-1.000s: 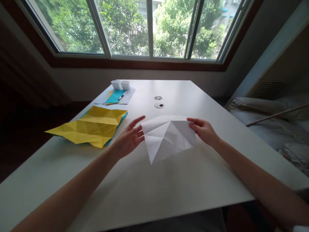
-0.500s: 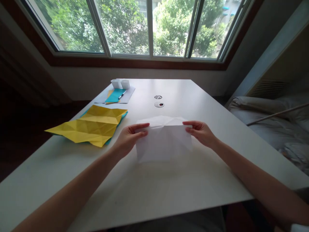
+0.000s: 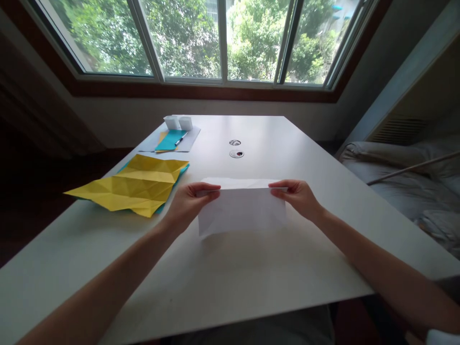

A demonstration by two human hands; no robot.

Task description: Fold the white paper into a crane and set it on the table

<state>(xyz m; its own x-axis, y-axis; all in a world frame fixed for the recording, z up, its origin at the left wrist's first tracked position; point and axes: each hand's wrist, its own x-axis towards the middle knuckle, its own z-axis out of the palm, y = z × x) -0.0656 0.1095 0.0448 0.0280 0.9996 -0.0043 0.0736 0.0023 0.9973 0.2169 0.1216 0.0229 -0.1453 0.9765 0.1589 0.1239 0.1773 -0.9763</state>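
Note:
A sheet of white paper (image 3: 242, 211) is stretched between my two hands, bent along a straight crease that runs from one hand to the other. The front half hangs down toward me, and a narrow strip of the back half shows beyond the crease. My left hand (image 3: 192, 201) pinches the left end of the crease between thumb and fingers. At the right end, my right hand (image 3: 296, 197) grips the crease the same way. The paper is held up at a slant over the white table (image 3: 273, 273); whether its lower edge touches the tabletop I cannot tell.
Creased yellow paper (image 3: 140, 184) lies over teal paper (image 3: 181, 171) on the left. Farther back are two small white paper boxes (image 3: 171, 123), a teal sheet (image 3: 168, 140) and a pen (image 3: 181, 139). Two round fittings (image 3: 236, 154) sit mid-table. A window (image 3: 194, 43) is beyond.
The white paper's crease is straighter and less of its back half shows. Its front lower edge has risen slightly. Both hands keep their pinch, the right one shifted slightly left.

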